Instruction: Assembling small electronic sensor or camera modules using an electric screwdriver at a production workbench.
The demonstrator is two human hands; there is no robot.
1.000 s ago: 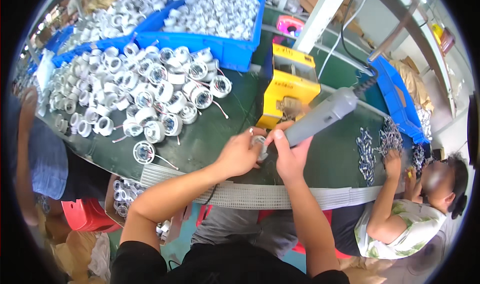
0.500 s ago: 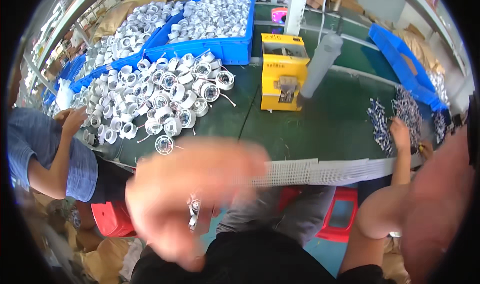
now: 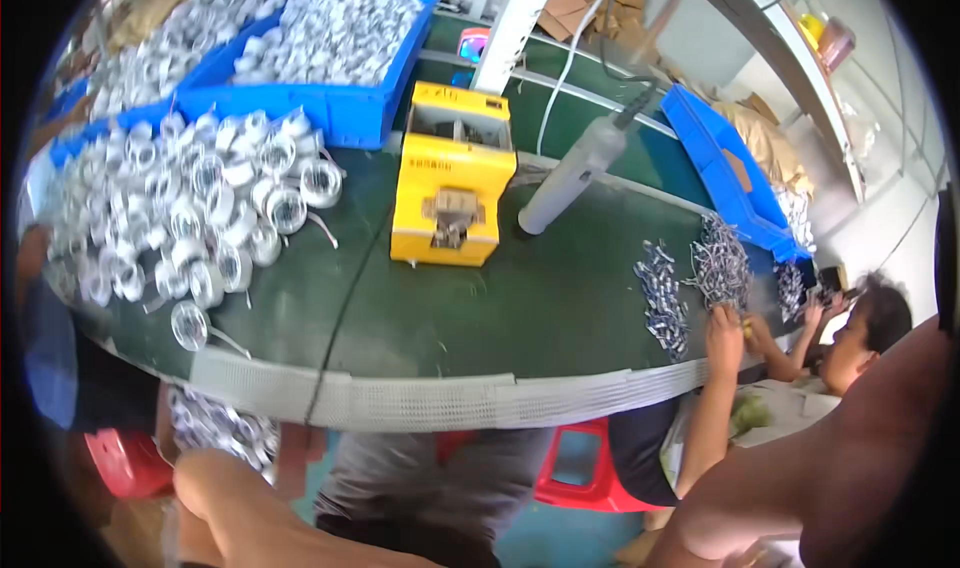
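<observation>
Two forearms (image 3: pixel 275 523), lower left and lower right; hands out of frame, can't tell finger state. Grey tool (image 3: pixel 575 175) tilted upper center, beside yellow box (image 3: pixel 452 180); white round parts (image 3: pixel 187 220) heaped upper left.

Table (image 3: pixel 560 313), contents by position: box (image 3: pixel 445 183) near the middle; handheld tool (image 3: pixel 575 173) just right of the box; post (image 3: pixel 515 33) behind both; fittings heap (image 3: pixel 215 198) on the left, single fitting (image 3: pixel 189 326) in front of it; bin (image 3: pixel 340 118) behind the heap, small parts (image 3: pixel 330 33) inside; two connector heaps (image 3: pixel 662 298) side by side on the right, co-worker's hand (image 3: pixel 725 338) at the right-hand one; tray (image 3: pixel 715 158) behind these; mesh strip (image 3: pixel 430 403) along the front edge; stool (image 3: pixel 600 503) before it, right of centre
</observation>
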